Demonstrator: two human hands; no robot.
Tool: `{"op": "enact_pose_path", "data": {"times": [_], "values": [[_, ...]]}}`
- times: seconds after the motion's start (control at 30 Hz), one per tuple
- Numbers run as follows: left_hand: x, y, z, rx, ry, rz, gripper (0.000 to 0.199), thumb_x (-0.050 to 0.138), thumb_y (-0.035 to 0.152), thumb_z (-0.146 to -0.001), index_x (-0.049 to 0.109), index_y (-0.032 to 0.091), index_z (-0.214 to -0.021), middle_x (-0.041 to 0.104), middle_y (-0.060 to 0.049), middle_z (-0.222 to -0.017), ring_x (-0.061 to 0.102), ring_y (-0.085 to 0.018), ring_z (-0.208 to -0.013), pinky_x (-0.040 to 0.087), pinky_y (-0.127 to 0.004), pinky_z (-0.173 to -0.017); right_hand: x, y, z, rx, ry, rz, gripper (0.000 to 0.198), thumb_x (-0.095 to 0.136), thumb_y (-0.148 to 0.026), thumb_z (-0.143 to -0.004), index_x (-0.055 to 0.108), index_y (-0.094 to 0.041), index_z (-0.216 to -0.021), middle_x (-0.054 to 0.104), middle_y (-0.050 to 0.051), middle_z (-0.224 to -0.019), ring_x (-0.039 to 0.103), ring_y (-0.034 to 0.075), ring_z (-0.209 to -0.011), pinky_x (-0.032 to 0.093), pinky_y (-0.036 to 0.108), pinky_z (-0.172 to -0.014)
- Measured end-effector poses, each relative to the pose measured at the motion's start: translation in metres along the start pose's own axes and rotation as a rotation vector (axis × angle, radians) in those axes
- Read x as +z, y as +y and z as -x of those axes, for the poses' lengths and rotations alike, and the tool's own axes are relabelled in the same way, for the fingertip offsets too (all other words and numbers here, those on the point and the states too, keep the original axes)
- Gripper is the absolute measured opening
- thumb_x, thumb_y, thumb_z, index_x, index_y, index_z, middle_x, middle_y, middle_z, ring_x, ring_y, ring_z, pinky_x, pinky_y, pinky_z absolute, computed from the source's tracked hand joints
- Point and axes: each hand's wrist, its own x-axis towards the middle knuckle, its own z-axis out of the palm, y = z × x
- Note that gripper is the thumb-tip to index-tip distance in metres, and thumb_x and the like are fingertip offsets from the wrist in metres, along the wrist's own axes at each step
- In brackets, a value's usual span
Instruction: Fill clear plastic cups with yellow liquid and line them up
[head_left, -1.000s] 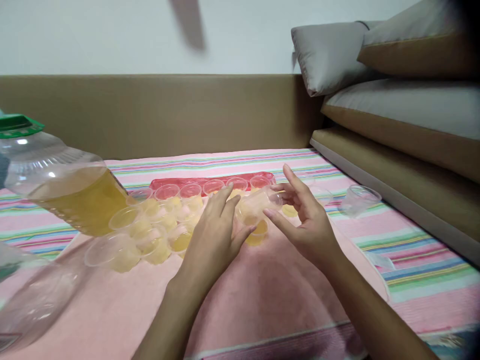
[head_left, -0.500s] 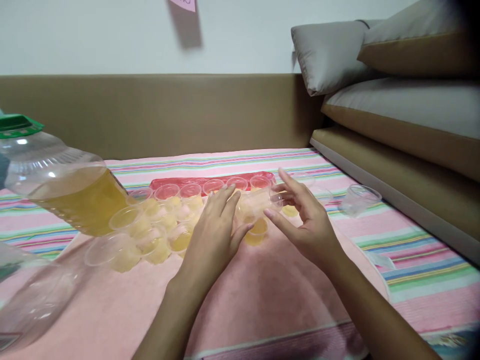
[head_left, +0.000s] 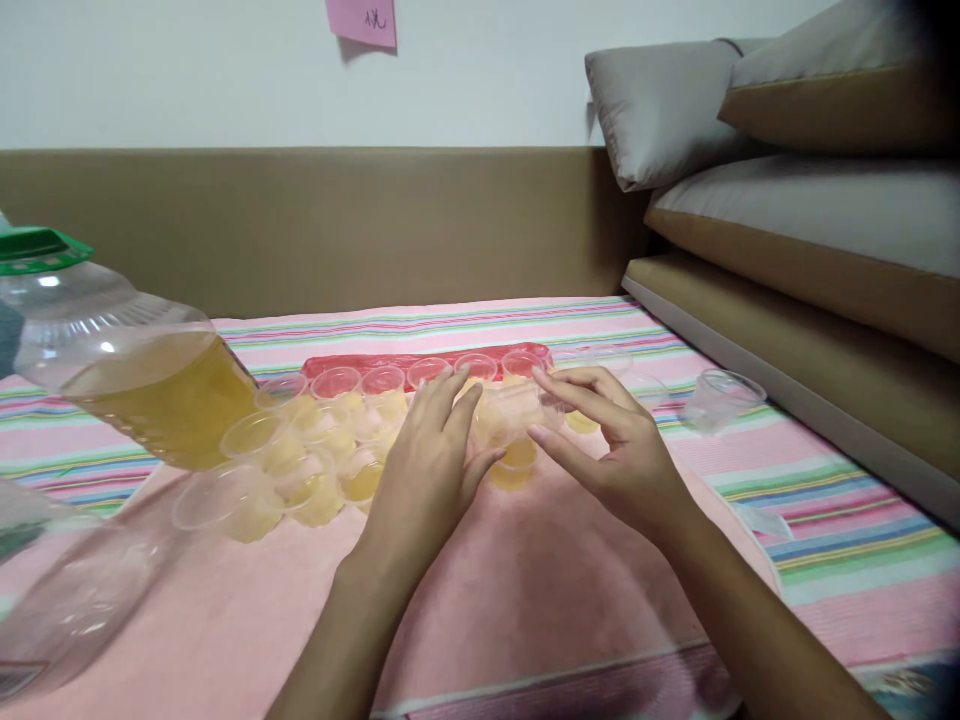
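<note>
A clear plastic cup [head_left: 514, 412], possibly more than one nested, lies sideways between my hands. My left hand [head_left: 427, 465] holds its left end between thumb and fingers. At its right end, the thumb and fingertips of my right hand [head_left: 619, 450] close on the rim. Just below stands a cup of yellow liquid [head_left: 514, 468]. Rows of similar filled cups [head_left: 307, 495] spread to the left, partly hidden by my left hand.
A large green-lidded jar [head_left: 165, 400] of yellow liquid stands at left, near a clear plastic container [head_left: 75, 600]. A red packet [head_left: 405, 362] lies behind the cups. An empty cup [head_left: 720, 400] lies at right, before stacked cushions [head_left: 810, 220].
My right hand's raised fingers have come down and closed toward the cup's rim. My left hand has stayed nearly still. The view has tilted slightly upward.
</note>
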Motion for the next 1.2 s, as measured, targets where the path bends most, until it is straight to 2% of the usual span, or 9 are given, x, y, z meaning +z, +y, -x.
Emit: {"op": "enact_pose_path", "data": {"times": [0.07, 0.2, 0.27, 0.33, 0.4, 0.63, 0.83, 1.07, 1.2], "values": [[0.000, 0.000, 0.000, 0.002, -0.003, 0.004, 0.061, 0.078, 0.033, -0.095, 0.054, 0.010, -0.146, 0.056, -0.022, -0.157, 0.052, -0.040, -0.148, 0.053, -0.063, -0.120, -0.001, 0.001, 0.001, 0.018, -0.012, 0.007, 0.061, 0.073, -0.027, -0.102, 0.055, -0.043, -0.159, 0.060, 0.002, -0.129, 0.061, 0.025, -0.111, 0.053, 0.045, -0.099], [-0.001, 0.002, -0.001, 0.000, -0.007, 0.015, 0.062, 0.078, 0.035, -0.095, 0.054, 0.007, -0.145, 0.058, -0.024, -0.154, 0.054, -0.040, -0.147, 0.052, -0.062, -0.120, 0.001, 0.001, 0.002, 0.073, 0.032, -0.091, 0.094, 0.074, -0.027, -0.101, 0.019, -0.048, -0.173, 0.060, 0.001, -0.131, 0.061, 0.026, -0.116, 0.051, 0.047, -0.103], [0.000, 0.002, -0.002, 0.004, -0.009, 0.013, 0.063, 0.078, 0.036, -0.095, 0.054, 0.007, -0.145, 0.059, -0.024, -0.154, 0.054, -0.040, -0.148, 0.052, -0.062, -0.121, 0.002, 0.000, 0.001, 0.052, 0.039, -0.086, 0.088, 0.073, -0.026, -0.101, 0.026, -0.048, -0.171, 0.061, 0.001, -0.129, 0.060, 0.025, -0.116, 0.051, 0.047, -0.102], [0.002, 0.002, -0.002, 0.013, -0.016, 0.000, 0.062, 0.078, 0.035, -0.095, 0.055, 0.006, -0.145, 0.060, -0.024, -0.153, 0.053, -0.040, -0.148, 0.051, -0.063, -0.122, 0.001, -0.001, 0.000, 0.012, 0.014, -0.038, 0.066, 0.073, -0.025, -0.103, 0.051, -0.046, -0.161, 0.060, 0.001, -0.127, 0.061, 0.025, -0.114, 0.051, 0.045, -0.101], [0.003, 0.002, -0.002, 0.019, -0.024, -0.009, 0.061, 0.078, 0.034, -0.095, 0.055, 0.006, -0.144, 0.061, -0.024, -0.151, 0.054, -0.041, -0.148, 0.051, -0.063, -0.122, 0.000, -0.003, -0.001, -0.007, -0.002, 0.010, 0.049, 0.072, -0.025, -0.104, 0.064, -0.042, -0.149, 0.059, 0.001, -0.127, 0.060, 0.024, -0.113, 0.051, 0.044, -0.100], [0.004, 0.005, -0.001, -0.002, -0.063, -0.021, 0.066, 0.076, 0.039, -0.096, 0.055, 0.002, -0.146, 0.060, -0.026, -0.152, 0.054, -0.041, -0.148, 0.050, -0.062, -0.122, 0.000, -0.006, -0.002, -0.031, 0.018, 0.042, 0.047, 0.073, -0.024, -0.104, 0.067, -0.040, -0.147, 0.059, 0.002, -0.126, 0.061, 0.023, -0.112, 0.052, 0.043, -0.100], [0.001, 0.007, -0.003, -0.044, -0.065, 0.011, 0.068, 0.076, 0.040, -0.096, 0.055, 0.001, -0.149, 0.059, -0.026, -0.154, 0.054, -0.040, -0.148, 0.050, -0.061, -0.123, 0.005, 0.002, 0.001, 0.050, 0.073, -0.034, 0.078, 0.074, -0.030, -0.104, 0.035, -0.044, -0.170, 0.061, 0.002, -0.137, 0.060, 0.027, -0.121, 0.053, 0.047, -0.108], [-0.002, 0.006, -0.001, -0.100, -0.120, 0.073, 0.065, 0.067, 0.045, -0.100, 0.056, 0.004, -0.150, 0.057, -0.022, -0.157, 0.049, -0.042, -0.152, 0.046, -0.066, -0.124, 0.010, 0.007, 0.001, 0.068, 0.102, -0.113, 0.075, 0.074, -0.028, -0.105, 0.038, -0.043, -0.169, 0.059, 0.002, -0.143, 0.056, 0.027, -0.133, 0.051, 0.048, -0.115], [-0.003, 0.006, -0.001, -0.121, -0.080, 0.124, 0.086, 0.073, 0.042, -0.097, 0.031, 0.010, -0.165, 0.041, -0.023, -0.169, 0.042, -0.039, -0.157, 0.045, -0.062, -0.126, 0.010, 0.008, 0.001, 0.087, 0.100, -0.116, 0.071, 0.074, -0.031, -0.106, 0.041, -0.041, -0.168, 0.059, 0.003, -0.143, 0.057, 0.028, -0.134, 0.050, 0.050, -0.117]]}}
